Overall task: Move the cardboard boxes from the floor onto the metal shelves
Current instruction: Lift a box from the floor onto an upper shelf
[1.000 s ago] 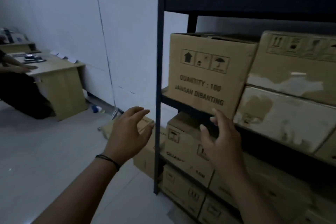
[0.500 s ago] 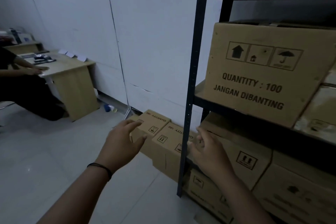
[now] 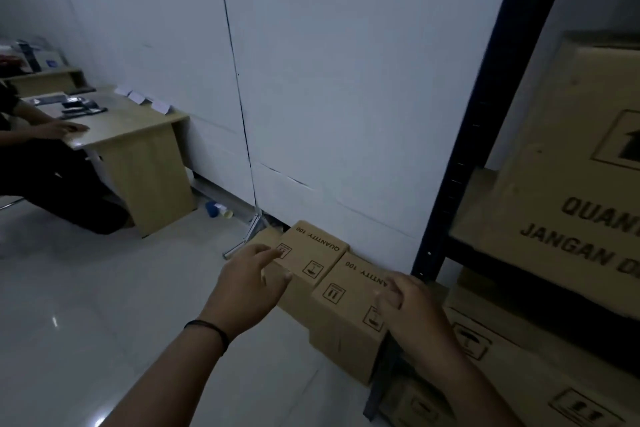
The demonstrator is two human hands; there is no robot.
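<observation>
Two cardboard boxes are lying side by side on the floor, lower centre: far box (image 3: 309, 255) and near box (image 3: 346, 302). Left hand (image 3: 247, 282), fingers loosely spread, is hovering at the far one; right hand (image 3: 410, 310), fingers curled, is touching the near one.

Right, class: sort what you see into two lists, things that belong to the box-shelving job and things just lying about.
Job:
- near floor box
- far floor box
- metal shelf
- shelved boxes
- left hand
- right hand

Lying about:
- desk
- paper cards
- blue cup
- seated person
</observation>
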